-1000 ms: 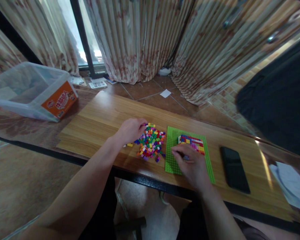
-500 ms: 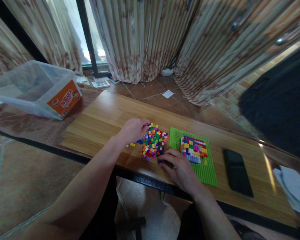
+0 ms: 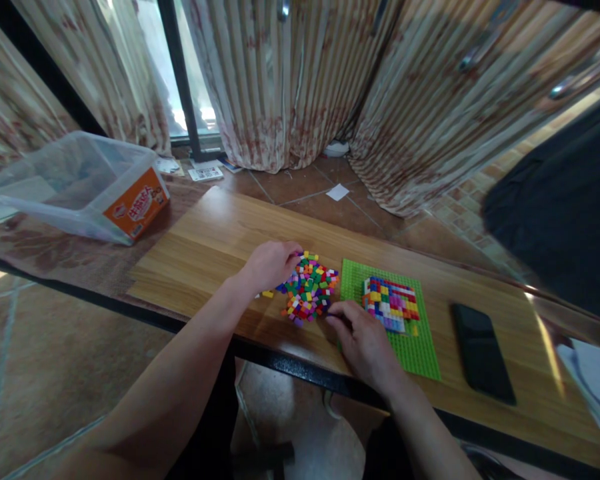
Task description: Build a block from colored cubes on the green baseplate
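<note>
Brick pile (image 3: 307, 288) (small, mixed colours) sits mid-board, btwn the two hands, just L of the green plate (image 3: 415, 359). A few loose bits, incl. a yellow brick (image 3: 268, 294), lie off its L side.

L hand (image 3: 273, 263) at pile's far L edge, fingertips drawn together; can't tell if they've got a brick. R hand (image 3: 367, 337) at pile's near R edge, partly over the plate's L edge, thumb & index bent toward each other; can't tell if anything's btwn them.

Brick block (image 3: 391, 303), multicol., is on the plate, just beyond R hand. One yellow piece by its near R corner.

Phone (image 3: 483, 353), dark screen, lies R of plate on the wooden board (image 3: 230, 227). Papers (image 3: 597, 377) at far R end.

Clear plastic box (image 3: 93, 223) w/ orange label (image 3: 137, 203) stands past board's L end, on brown patterned cloth (image 3: 40, 260). Curtains (image 3: 280, 100) behind; white slip (image 3: 338, 192) on tiled floor.
</note>
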A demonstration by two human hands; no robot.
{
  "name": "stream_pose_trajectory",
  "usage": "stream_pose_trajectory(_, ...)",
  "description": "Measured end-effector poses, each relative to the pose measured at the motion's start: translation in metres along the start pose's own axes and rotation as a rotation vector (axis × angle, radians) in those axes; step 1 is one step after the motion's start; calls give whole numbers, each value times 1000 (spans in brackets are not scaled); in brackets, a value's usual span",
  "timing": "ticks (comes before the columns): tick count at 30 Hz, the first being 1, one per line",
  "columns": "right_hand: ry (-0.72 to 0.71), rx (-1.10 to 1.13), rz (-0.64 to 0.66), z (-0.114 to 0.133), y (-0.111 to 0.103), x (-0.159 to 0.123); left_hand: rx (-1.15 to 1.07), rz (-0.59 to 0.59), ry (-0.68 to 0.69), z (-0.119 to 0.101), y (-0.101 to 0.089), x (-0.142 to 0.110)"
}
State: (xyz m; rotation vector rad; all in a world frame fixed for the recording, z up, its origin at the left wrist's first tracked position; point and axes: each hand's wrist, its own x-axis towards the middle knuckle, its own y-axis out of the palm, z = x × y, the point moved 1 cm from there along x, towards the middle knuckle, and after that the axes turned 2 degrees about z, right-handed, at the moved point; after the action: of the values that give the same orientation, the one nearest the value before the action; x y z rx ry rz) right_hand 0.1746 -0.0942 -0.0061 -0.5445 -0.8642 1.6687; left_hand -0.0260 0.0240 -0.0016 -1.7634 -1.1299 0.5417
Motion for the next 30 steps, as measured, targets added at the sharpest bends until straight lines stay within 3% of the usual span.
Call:
stream_pose_trajectory(7,47,1,-162,-2,1,5,-19,-21,5,1,0,0)
stream_pose_trajectory(30,140,90,-286,-15,10,12,-55,-48,-1,7,-1,-2)
